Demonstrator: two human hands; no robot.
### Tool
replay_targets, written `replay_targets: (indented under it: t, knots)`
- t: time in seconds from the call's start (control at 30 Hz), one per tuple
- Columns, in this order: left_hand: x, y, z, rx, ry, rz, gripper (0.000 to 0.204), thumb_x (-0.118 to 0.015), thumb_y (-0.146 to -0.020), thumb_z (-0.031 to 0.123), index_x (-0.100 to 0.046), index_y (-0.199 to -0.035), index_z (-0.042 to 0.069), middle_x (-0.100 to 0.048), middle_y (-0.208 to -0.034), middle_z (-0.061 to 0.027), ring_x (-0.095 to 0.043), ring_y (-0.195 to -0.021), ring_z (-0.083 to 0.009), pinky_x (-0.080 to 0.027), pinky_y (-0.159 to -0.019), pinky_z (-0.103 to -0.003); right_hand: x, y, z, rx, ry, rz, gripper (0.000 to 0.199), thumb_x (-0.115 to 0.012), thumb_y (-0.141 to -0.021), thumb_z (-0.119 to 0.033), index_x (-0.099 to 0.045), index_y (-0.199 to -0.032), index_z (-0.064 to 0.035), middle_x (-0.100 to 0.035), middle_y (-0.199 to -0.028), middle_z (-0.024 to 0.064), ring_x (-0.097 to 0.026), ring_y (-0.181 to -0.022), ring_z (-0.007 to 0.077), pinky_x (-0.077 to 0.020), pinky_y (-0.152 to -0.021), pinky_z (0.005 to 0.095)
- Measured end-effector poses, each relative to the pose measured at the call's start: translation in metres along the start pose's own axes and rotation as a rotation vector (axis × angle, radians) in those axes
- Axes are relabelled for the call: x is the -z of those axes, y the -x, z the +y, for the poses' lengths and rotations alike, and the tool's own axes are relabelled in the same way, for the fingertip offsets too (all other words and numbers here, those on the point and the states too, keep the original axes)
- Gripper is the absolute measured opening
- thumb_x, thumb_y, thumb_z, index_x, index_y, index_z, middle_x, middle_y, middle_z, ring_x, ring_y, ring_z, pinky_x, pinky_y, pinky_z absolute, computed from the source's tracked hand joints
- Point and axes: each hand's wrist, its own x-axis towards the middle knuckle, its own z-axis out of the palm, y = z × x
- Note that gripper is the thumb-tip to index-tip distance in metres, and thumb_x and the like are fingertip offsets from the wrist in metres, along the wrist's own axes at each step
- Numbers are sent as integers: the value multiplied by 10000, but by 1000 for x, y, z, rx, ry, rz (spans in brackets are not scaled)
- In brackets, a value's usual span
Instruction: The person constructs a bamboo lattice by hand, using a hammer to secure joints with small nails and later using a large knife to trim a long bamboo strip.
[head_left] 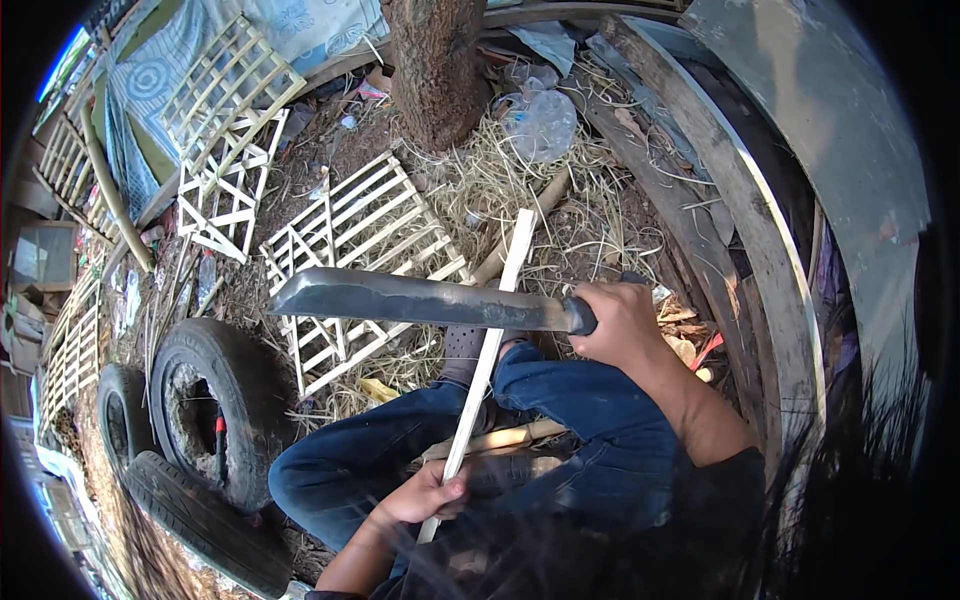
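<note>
My right hand is closed round the dark handle of a machete. Its broad, darkened blade reaches to the left, passing over a pale bamboo strip in this view; whether blade and strip touch, I cannot tell. Low in the view, my left hand grips the strip near its lower end. The strip slants up and away between my bent legs in blue jeans. Beyond the blade, a slatted bamboo lattice lies on the ground, partly covered by it.
Old tires lie at the left, one with a red-and-black tool inside. More lattice panels lean at the far left. A tree trunk stands ahead, with shavings around it. Long boards curve along the right.
</note>
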Motion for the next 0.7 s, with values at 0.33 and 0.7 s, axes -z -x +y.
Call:
replay_targets:
  t: [0.33, 0.7]
  knots:
    - [21, 25, -16, 179, 274, -253, 393, -696, -879, 368, -370, -785, 170, -243, -568, 101, -207, -451, -20, -146, -417, -210, 16, -7, 49, -318, 178, 116, 252, -718, -610, -194, -622, -794, -52, -647, -705, 146, -646, -687, 339, -498, -633, 413]
    - [17, -2, 4, 112, 203, -108, 393, -696, -876, 391, -372, -806, 179, -235, -566, 97, -195, -447, -30, -163, -410, -207, 10, 5, 14, -111, -19, 91, 227, -728, -593, -165, -631, -772, -66, -620, -644, 129, -637, -616, 321, -494, -574, 404]
